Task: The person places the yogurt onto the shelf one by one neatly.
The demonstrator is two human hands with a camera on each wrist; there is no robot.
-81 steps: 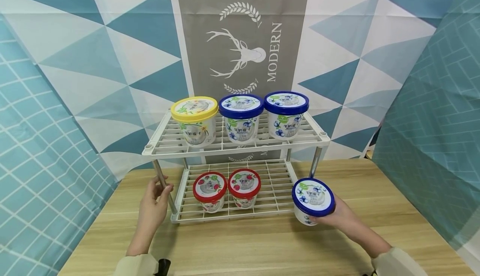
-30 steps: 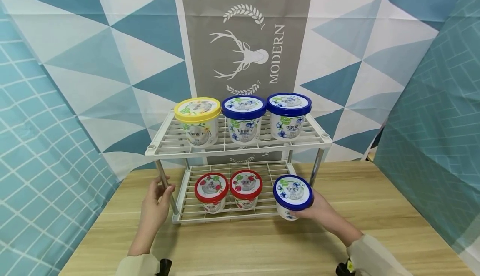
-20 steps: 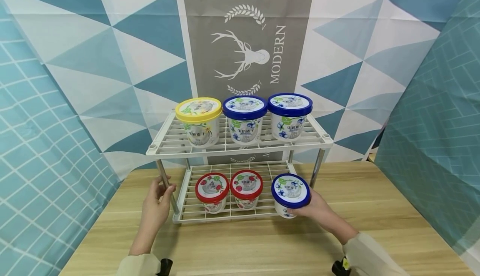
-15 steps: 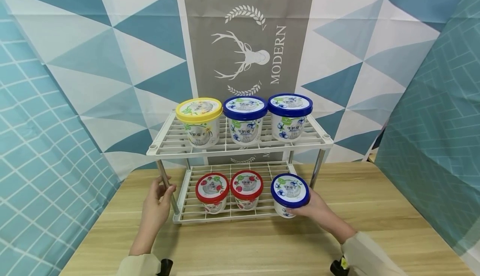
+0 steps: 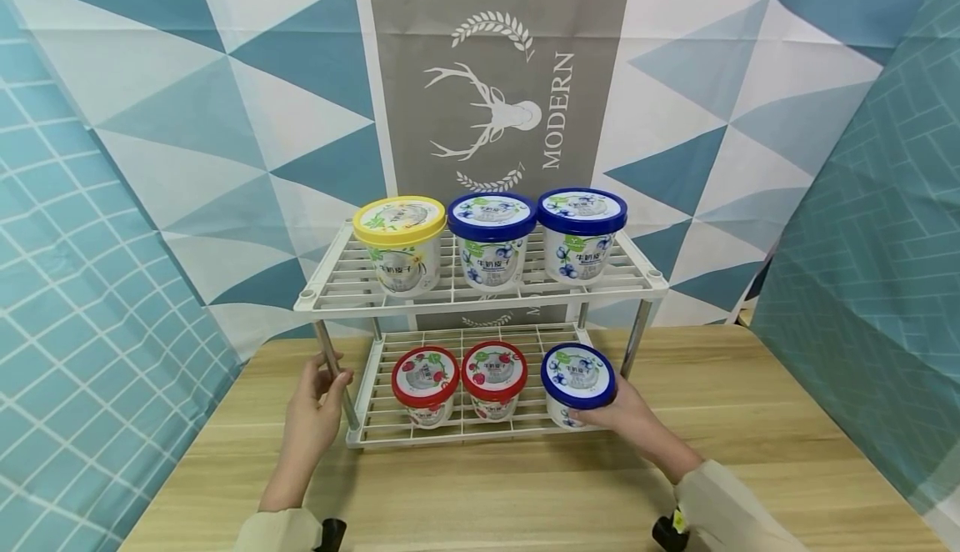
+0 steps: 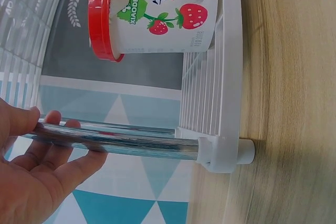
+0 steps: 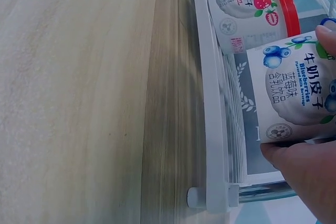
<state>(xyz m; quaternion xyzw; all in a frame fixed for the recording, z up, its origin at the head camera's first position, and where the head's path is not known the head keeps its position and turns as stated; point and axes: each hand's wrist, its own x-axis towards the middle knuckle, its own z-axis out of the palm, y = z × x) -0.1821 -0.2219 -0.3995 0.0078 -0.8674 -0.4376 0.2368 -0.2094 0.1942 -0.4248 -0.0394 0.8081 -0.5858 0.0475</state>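
Note:
My left hand [image 5: 311, 408] grips the front left metal post [image 6: 142, 144] of a white two-tier rack, thumb on one side and fingers on the other. My right hand [image 5: 628, 412] holds a blueberry milk drink tub [image 5: 577, 375] with a blue lid by its side, upright at the right front of the lower shelf [image 5: 525, 429]. In the right wrist view, the tub's base lies close over the shelf slats. Two red-lidded strawberry tubs, the left one [image 5: 425, 377] and the middle one [image 5: 494, 371], stand to its left on that shelf.
On the upper shelf [image 5: 480, 306] stand a yellow-lidded tub [image 5: 400, 243] and two blue-lidded tubs, one in the middle [image 5: 491, 239] and one at right [image 5: 582, 235]. The rack stands on a wooden table [image 5: 480, 494]. A patterned cloth [image 5: 300, 77] hangs behind.
My right hand has carried the blueberry tub leftward from outside the rack's right side onto the lower shelf area, then slightly farther back. The left hand stays on the post.

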